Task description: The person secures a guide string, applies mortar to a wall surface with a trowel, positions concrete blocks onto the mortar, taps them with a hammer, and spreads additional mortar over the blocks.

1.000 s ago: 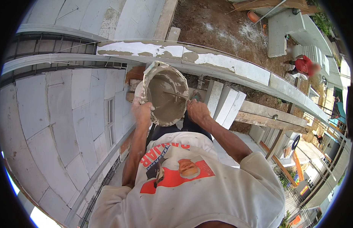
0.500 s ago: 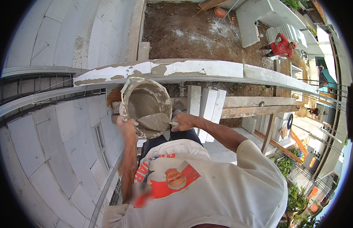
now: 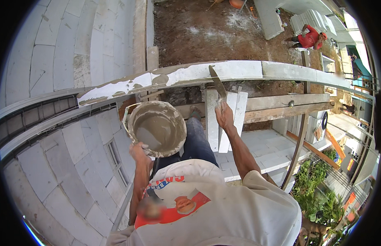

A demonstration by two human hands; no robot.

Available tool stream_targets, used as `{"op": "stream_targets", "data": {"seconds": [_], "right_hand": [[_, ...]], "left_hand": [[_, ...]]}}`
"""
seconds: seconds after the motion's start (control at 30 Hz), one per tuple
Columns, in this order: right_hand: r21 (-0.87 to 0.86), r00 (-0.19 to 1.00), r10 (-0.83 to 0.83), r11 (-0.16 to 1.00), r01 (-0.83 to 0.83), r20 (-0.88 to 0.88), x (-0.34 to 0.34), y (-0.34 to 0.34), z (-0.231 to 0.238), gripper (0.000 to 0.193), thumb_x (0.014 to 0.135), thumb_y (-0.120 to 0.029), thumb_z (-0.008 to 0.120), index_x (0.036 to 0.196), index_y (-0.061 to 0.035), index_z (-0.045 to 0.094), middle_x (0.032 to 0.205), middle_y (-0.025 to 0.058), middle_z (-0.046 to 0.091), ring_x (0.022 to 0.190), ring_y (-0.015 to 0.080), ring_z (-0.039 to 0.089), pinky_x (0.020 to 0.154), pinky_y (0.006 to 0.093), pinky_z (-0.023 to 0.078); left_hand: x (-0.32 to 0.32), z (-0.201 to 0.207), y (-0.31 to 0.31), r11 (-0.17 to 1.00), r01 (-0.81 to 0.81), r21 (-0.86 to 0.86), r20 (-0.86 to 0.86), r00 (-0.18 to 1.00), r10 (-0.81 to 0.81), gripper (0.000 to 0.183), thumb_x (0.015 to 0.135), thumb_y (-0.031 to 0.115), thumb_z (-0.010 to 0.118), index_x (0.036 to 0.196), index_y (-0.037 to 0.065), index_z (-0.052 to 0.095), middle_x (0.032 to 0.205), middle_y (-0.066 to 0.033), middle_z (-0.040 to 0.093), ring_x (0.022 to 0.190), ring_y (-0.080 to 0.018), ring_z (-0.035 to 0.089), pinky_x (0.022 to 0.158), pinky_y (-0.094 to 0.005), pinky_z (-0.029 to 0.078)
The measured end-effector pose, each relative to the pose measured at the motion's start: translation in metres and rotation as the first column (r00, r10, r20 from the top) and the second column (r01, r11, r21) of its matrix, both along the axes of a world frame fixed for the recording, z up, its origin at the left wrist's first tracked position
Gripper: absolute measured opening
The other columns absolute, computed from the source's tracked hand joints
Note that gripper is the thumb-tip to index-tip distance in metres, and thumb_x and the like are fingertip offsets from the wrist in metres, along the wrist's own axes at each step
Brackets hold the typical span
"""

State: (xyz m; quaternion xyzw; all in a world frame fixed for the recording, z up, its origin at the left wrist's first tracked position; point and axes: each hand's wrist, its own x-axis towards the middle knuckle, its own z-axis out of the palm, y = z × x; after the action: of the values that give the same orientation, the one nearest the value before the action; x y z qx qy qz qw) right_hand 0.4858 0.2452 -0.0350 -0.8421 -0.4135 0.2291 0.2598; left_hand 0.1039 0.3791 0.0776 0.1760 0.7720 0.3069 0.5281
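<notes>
On the near side of the long, narrow wall of white blocks [image 3: 241, 70], the left hand [image 3: 139, 152] grips the rim of a round, mortar-crusted bucket [image 3: 178, 119] holding wet grey mortar [image 3: 154, 130], while the right hand [image 3: 224, 115] clasps the handle of a pointed metal trowel [image 3: 218, 84] whose blade extends over that wall's top.

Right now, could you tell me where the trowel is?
In the head view, the trowel is in the right hand, at the wall, right of the bucket.
</notes>
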Motion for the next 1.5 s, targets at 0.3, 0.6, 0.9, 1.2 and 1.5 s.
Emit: {"op": "stream_targets", "data": {"seconds": [0.3,0.6,0.9,1.2,1.5], "right_hand": [[-0.130,0.966,0.246,0.958,-0.255,-0.082,-0.057,0.017,-0.024,0.044,0.092,-0.016,0.064,0.133,0.0005,0.058,0.126,0.0252,0.062,0.117,0.0430,0.061,0.095,0.0491,0.055],[-0.208,0.743,0.669,0.722,-0.660,-0.036,-0.059,0.026,-0.051,0.026,0.094,-0.009,0.060,0.118,-0.0010,0.062,0.118,0.0242,0.061,0.111,0.0427,0.056,0.094,0.0493,0.050],[-0.253,0.658,0.648,0.611,-0.750,-0.383,-0.175,0.087,0.013,0.031,0.093,-0.023,0.068,0.109,0.0010,0.056,0.088,0.0310,0.068,0.085,0.0502,0.069,0.075,0.0550,0.054],[-0.207,0.373,0.645,0.321,-0.924,-0.667,-0.331,0.174,-0.237,0.020,0.091,-0.019,0.068,0.092,-0.0003,0.061,0.069,0.0069,0.060,0.052,0.0156,0.059,0.045,0.0353,0.048],[-0.461,0.566,0.423,0.330,-0.824,-0.708,-0.503,0.226,-0.327,0.037,0.095,-0.029,0.069,0.112,0.0027,0.061,0.074,0.0119,0.064,0.053,0.0218,0.063,0.048,0.0354,0.052]], "left_hand": [[0.001,-0.003,-0.025,0.988,-0.157,0.000,-0.039,0.987,0.157,0.033,0.068,-0.009,0.059,0.098,0.003,0.051,0.071,-0.0057,0.057,0.047,-0.0183,0.054,0.042,-0.0299,0.045],[-0.004,-0.040,-0.051,0.925,-0.376,0.051,0.023,0.927,0.375,0.029,0.071,-0.005,0.060,0.099,0.002,0.055,0.069,-0.0051,0.056,0.050,-0.0170,0.054,0.043,-0.0288,0.042],[-0.051,-0.110,-0.049,0.780,-0.625,0.020,0.201,0.767,0.609,0.032,0.066,-0.007,0.060,0.095,0.006,0.058,0.069,-0.0023,0.058,0.049,-0.0135,0.050,0.045,-0.0291,0.039],[-0.153,-0.342,-0.033,0.667,-0.745,-0.004,0.215,0.651,0.728,0.022,0.066,-0.007,0.060,0.079,0.010,0.057,0.064,-0.0011,0.058,0.050,-0.0114,0.051,0.045,-0.0284,0.039],[-0.280,-0.532,-0.050,0.505,-0.860,0.074,0.237,0.507,0.829,0.034,0.067,-0.008,0.062,0.096,0.009,0.064,0.077,-0.0009,0.063,0.061,-0.0136,0.058,0.053,-0.0276,0.047]]}}
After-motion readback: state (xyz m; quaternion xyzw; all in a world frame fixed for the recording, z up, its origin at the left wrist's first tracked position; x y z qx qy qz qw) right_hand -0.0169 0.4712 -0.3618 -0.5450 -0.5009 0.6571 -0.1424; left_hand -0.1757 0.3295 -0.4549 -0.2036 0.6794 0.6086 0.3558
